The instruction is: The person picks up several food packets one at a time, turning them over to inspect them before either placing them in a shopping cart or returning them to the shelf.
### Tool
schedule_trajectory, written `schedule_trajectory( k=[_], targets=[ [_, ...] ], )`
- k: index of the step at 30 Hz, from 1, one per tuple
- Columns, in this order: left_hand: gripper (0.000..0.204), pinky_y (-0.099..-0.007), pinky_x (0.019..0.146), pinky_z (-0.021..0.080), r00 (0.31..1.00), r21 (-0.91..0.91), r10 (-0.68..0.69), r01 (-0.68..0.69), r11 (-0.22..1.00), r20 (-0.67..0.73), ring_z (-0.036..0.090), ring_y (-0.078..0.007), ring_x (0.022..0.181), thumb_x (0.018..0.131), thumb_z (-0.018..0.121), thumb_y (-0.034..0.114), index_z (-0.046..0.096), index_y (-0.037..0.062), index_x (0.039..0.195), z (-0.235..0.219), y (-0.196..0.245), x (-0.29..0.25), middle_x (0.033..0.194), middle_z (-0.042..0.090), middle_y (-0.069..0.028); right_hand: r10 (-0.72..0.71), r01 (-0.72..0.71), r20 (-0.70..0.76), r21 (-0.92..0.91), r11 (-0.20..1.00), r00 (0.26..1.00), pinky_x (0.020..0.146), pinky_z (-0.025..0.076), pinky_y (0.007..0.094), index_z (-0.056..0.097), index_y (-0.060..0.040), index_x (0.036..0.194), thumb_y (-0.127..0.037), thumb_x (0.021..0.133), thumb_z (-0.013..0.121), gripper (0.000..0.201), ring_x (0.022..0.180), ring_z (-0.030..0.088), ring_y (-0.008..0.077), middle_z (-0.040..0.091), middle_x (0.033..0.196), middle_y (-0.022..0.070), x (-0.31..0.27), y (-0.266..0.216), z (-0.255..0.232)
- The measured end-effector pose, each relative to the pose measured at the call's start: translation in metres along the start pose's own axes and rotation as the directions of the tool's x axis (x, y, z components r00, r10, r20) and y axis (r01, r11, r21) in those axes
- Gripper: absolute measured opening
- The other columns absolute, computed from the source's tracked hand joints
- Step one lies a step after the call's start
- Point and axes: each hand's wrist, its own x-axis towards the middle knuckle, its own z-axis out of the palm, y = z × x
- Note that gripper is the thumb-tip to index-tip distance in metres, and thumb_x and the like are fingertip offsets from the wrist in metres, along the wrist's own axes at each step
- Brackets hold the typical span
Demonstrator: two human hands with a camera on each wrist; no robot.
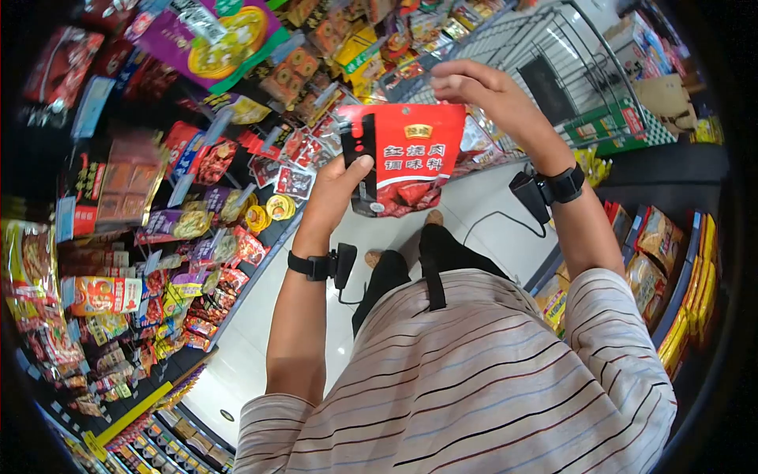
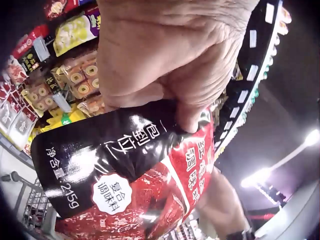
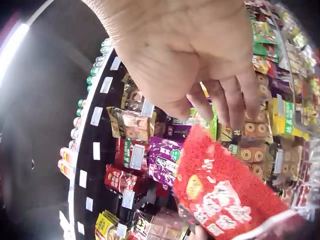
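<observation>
A red and black seasoning pouch (image 1: 410, 162) with white lettering is held up in front of the body. My left hand (image 1: 338, 189) pinches its left edge, thumb lying on the printed front. In the left wrist view the pouch's black side panel (image 2: 100, 155) faces the camera, under the left hand (image 2: 170, 60). My right hand (image 1: 489, 95) hovers by the pouch's upper right corner, fingers loosely extended and holding nothing. The right wrist view shows the right hand (image 3: 195, 65) above the red pouch (image 3: 225, 195), with a gap between them.
Shelves of hanging packets (image 1: 189, 221) line the left side. A wire shopping cart (image 1: 545, 55) stands ahead on the right, with a green box (image 1: 608, 130) by it. More bagged goods (image 1: 659, 245) sit on a shelf at right. Tiled floor (image 1: 489, 213) lies below.
</observation>
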Motion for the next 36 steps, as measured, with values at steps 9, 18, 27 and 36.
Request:
schedule_trajectory(
  k=[9, 18, 27, 36],
  targets=[
    [0.035, -0.0337, 0.099, 0.05, 0.96, -0.392, 0.132, -0.224, 0.892, -0.247, 0.063, -0.0165, 0.112, 0.1, 0.058, 0.021, 0.055, 0.0027, 0.13, -0.067, 0.034, -0.058, 0.124, 0.065, -0.0063, 0.275, -0.409, 0.367, 0.363, 0.837, 0.889, 0.094, 0.048, 0.0344, 0.05, -0.0072, 0.14, -0.055, 0.095, 0.056, 0.065, 0.113, 0.06, 0.0166, 0.06, 0.128, 0.006, 0.0, 0.021, 0.119],
    [0.033, -0.0342, 0.092, 0.054, 0.896, -0.396, 0.17, -0.342, 0.852, -0.41, 0.065, -0.0164, 0.104, 0.1, 0.058, 0.021, 0.056, 0.002, 0.126, -0.112, 0.058, -0.112, 0.119, 0.065, -0.0071, 0.13, -0.268, 0.331, 0.415, 0.87, 0.935, 0.088, 0.049, 0.025, 0.061, -0.003, 0.127, -0.024, 0.099, 0.06, 0.036, 0.1, 0.061, 0.0077, 0.067, 0.112, 0.0014, 0.021, -0.009, 0.203],
    [0.034, -0.0346, 0.089, 0.057, 0.869, -0.402, 0.213, -0.407, 0.82, -0.446, 0.067, -0.0174, 0.105, 0.102, 0.053, 0.022, 0.053, 0.0012, 0.129, -0.137, 0.082, -0.158, 0.123, 0.064, -0.0083, 0.008, -0.149, 0.281, 0.483, 0.863, 0.96, 0.093, 0.047, 0.0257, 0.06, 0.0001, 0.126, -0.017, 0.099, 0.056, 0.032, 0.102, 0.06, 0.0085, 0.065, 0.115, 0.0024, 0.033, -0.037, 0.249],
    [0.034, -0.0308, 0.091, 0.053, 0.822, -0.291, 0.283, -0.463, 0.837, -0.494, 0.064, -0.0134, 0.105, 0.1, 0.058, 0.02, 0.056, 0.0025, 0.128, -0.133, 0.111, -0.187, 0.119, 0.065, -0.0044, -0.109, -0.048, 0.255, 0.541, 0.839, 0.961, 0.092, 0.048, 0.0263, 0.06, -0.0002, 0.126, -0.015, 0.098, 0.057, 0.032, 0.102, 0.06, 0.009, 0.065, 0.114, 0.0029, 0.028, -0.09, 0.267]
  ],
)
